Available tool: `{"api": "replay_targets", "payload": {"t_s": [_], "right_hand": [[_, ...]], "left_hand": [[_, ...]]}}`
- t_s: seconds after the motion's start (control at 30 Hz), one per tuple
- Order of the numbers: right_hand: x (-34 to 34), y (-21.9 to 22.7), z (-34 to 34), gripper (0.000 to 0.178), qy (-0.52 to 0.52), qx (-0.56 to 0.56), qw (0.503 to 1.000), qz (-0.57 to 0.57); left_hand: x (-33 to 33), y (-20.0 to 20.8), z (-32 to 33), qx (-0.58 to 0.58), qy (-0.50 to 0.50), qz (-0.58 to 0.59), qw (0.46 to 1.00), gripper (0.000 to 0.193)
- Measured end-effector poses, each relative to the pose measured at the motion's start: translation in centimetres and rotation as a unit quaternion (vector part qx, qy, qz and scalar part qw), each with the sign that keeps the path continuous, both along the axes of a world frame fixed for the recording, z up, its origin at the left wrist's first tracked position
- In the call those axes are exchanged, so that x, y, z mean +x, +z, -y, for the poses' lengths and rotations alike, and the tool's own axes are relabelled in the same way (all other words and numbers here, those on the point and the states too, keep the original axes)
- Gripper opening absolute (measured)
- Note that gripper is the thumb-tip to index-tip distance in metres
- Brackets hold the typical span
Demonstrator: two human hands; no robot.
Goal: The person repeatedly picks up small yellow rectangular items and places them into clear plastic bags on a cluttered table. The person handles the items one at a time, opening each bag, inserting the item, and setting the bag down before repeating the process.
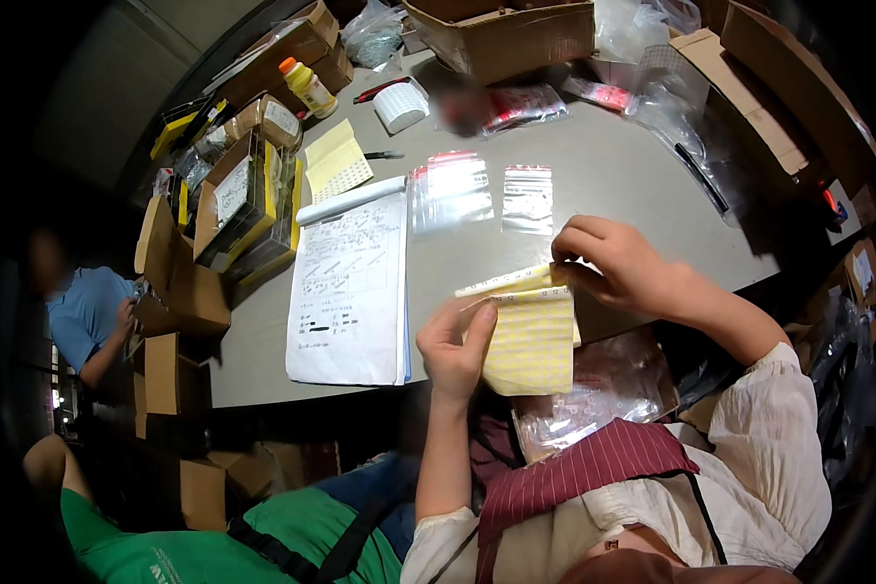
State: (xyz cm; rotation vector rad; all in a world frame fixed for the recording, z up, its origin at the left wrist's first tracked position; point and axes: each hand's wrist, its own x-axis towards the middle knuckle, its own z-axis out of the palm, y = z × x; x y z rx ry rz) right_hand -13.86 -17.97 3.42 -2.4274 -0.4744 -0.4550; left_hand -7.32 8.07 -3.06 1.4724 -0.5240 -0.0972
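My left hand (457, 348) grips the left edge of a yellow label sheet (530, 350), its thumb lying on top. At the sheet's upper right corner my right hand (613, 261) is closed in a pinch. The top strip of the sheet is folded or lifted, and rows of small printed labels run across it. Whether a single label is between the right fingertips is hidden. Beyond my hands lie small clear zip bags (528, 200) and larger clear zip bags (453, 193) with red seals. A notepad (348, 292) with handwriting rests left of my left hand.
Another yellow label sheet (336, 161), a pen (384, 155), a white label roll (400, 105) and a yellow bottle (309, 88) are farther back. Cardboard boxes (501, 44) edge the grey table (438, 268). A plastic-wrapped pack (603, 394) lies below my hands. Co-workers in green (224, 540) and blue (92, 311) are at left.
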Motion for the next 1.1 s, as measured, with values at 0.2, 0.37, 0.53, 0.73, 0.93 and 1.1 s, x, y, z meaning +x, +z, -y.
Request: {"api": "replay_targets", "payload": {"t_s": [0.2,0.37,0.53,0.73,0.93,1.1], "right_hand": [[2.4,0.3,1.6,0.019,0.040,0.051,0.998,-0.002],[11.3,-4.2,4.9,0.022,-0.031,-0.024,0.999,-0.001],[14.9,-6.7,5.5,0.038,-0.096,-0.135,0.986,-0.022],[10.8,-5.5,9.7,0.081,-0.164,-0.116,0.970,-0.138],[2.0,-5.9,10.8,0.086,-0.133,-0.095,0.976,-0.145],[-0.6,-1.6,5.8,0.043,-0.063,0.060,0.995,-0.052]], "left_hand": [[0.3,0.2,0.4,0.011,0.032,-0.057,0.998,0.020],[1.1,-0.7,0.6,0.011,0.034,-0.084,0.996,0.023],[0.5,0.7,0.7,0.014,0.041,-0.101,0.994,0.025],[0.1,0.8,0.4,-0.020,0.078,-0.092,0.993,0.023],[-0.1,0.6,0.7,-0.027,0.030,-0.100,0.994,0.020],[-0.2,0.5,0.7,0.016,-0.004,-0.044,0.999,0.017]]}}
